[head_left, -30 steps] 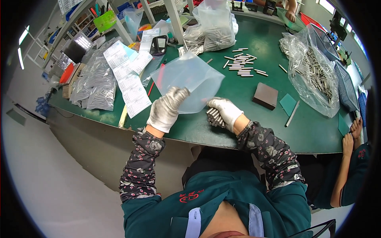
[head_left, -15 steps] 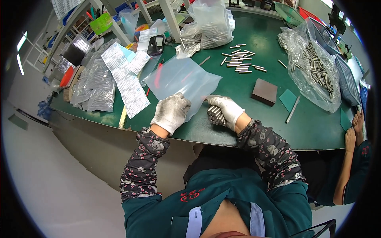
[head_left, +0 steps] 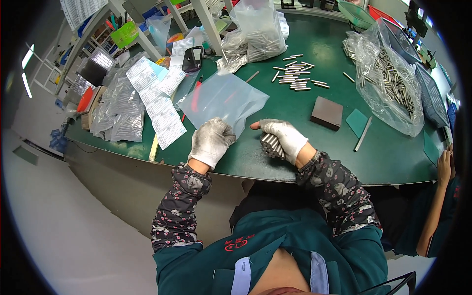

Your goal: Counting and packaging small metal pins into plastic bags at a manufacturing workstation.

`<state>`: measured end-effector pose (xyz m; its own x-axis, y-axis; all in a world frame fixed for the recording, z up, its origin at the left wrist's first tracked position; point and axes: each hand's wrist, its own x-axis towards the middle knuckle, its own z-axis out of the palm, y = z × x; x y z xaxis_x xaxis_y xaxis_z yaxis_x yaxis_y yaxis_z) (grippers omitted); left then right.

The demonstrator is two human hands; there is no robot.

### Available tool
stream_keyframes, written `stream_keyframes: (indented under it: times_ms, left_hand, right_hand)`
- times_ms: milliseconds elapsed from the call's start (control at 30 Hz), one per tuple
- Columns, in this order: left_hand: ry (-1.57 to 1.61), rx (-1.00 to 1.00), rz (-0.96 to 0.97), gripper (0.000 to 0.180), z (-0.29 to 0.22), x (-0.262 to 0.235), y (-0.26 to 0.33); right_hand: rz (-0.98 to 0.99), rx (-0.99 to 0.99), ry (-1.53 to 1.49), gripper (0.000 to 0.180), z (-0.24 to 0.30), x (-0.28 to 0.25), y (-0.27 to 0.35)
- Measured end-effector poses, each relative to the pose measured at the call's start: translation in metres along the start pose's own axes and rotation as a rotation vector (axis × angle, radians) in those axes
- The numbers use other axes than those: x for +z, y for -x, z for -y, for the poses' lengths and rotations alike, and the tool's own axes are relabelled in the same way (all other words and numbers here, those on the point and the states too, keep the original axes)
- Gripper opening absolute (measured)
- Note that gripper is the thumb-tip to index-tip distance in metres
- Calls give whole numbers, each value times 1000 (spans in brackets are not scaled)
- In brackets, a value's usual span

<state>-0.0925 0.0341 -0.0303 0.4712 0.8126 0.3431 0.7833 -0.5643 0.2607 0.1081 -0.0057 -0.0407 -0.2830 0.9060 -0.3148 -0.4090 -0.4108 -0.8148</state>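
Note:
Both my hands wear white gloves. My left hand (head_left: 212,140) pinches the near edge of a clear plastic bag (head_left: 223,98) that lies flat on the green table (head_left: 275,157). My right hand (head_left: 284,136) is closed around a bundle of short metal rods (head_left: 271,145), held just right of the bag's opening, thumb pointing toward the bag. The far side of the bundle is hidden by my fingers.
Loose metal rods (head_left: 297,78) lie further back. A dark block (head_left: 327,113) and a teal pad (head_left: 357,123) sit to the right, beside a large bag of rods (head_left: 388,83). Paper sheets (head_left: 160,103) and filled bags (head_left: 120,115) lie left. Another person's arm (head_left: 440,196) is at right.
The bag has come down from being held up to lying flat on the table. My left hand dropped with it to the near edge; my right hand stayed put with the rods.

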Motion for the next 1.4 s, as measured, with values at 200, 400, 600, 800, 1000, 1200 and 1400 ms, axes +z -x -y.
stream_keyframes:
  times_ms: [200, 400, 600, 800, 1000, 1200, 1400]
  left_hand:
    - [290, -25, 82, 20, -2, -5, -3]
    - [543, -311, -138, 22, 3, -10, -9]
    - [356, 46, -235, 18, -7, -6, -9]
    - [396, 186, -255, 21, -23, -12, -3]
    - [393, 314, -188, 19, -42, 2, -6]
    - [586, 77, -37, 14, 11, -22, -19]
    - [352, -60, -124, 13, 39, -79, -53]
  right_hand:
    - [175, -187, 207, 34, 7, 15, 4]
    - [-62, -49, 302, 33, -5, 1, -15]
    - [-89, 66, 283, 30, 12, 13, -8]
    - [-74, 189, 145, 21, 23, 22, -31]
    - [-229, 51, -13, 27, -6, -48, -139]
    - [-173, 44, -40, 29, 37, 46, -92]
    - [-35, -387, 1087, 43, 77, 58, -31]
